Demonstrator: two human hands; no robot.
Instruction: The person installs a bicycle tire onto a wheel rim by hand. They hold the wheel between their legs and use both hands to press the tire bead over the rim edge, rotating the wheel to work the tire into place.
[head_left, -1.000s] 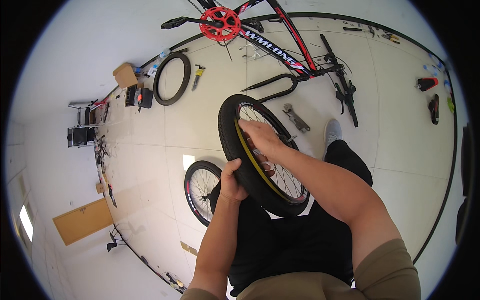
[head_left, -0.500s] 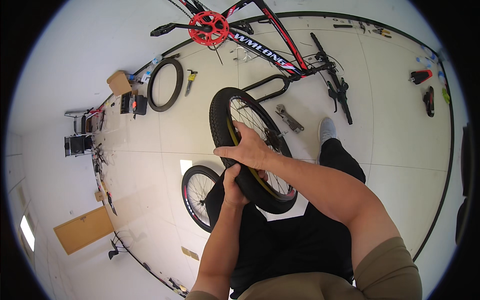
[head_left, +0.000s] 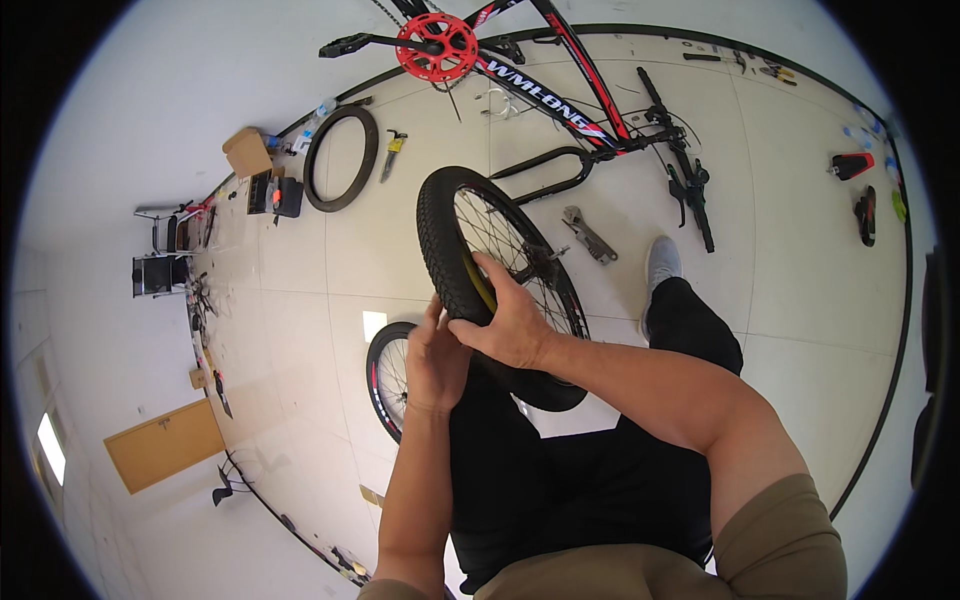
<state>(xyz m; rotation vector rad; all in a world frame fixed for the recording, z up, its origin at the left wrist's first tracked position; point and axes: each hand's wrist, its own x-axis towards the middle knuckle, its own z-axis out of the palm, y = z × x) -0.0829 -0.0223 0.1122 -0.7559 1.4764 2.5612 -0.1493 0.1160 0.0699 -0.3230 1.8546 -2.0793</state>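
I hold a spoked bicycle wheel [head_left: 446, 220] with a black knobby tyre, tilted over my lap; a yellow band [head_left: 478, 282] shows along the tyre's inner edge. My right hand [head_left: 505, 320] grips the near part of the tyre, fingers reaching inside by the band. My left hand [head_left: 435, 350] is against the tyre's outer left side, fingers curved upward along it, partly hidden. Behind it a second wheel [head_left: 385, 370] lies beside my left leg. An adjustable steel tool [head_left: 590, 235] is on the floor just right of the held wheel.
Ahead are a bike frame with red chainring [head_left: 436, 48], handlebar [head_left: 695, 200], loose tyre [head_left: 316, 160] and yellow-handled tool [head_left: 393, 150]. A saddle [head_left: 852, 166] lies right. Boxes [head_left: 250, 155], black chairs [head_left: 153, 270] and a wooden board [head_left: 165, 443] line the left.
The wheel has shifted slightly up and left. My right fingers moved down along the yellow band. My left hand slid left and upward, from thumb over the tyre to fingers along its outer side.
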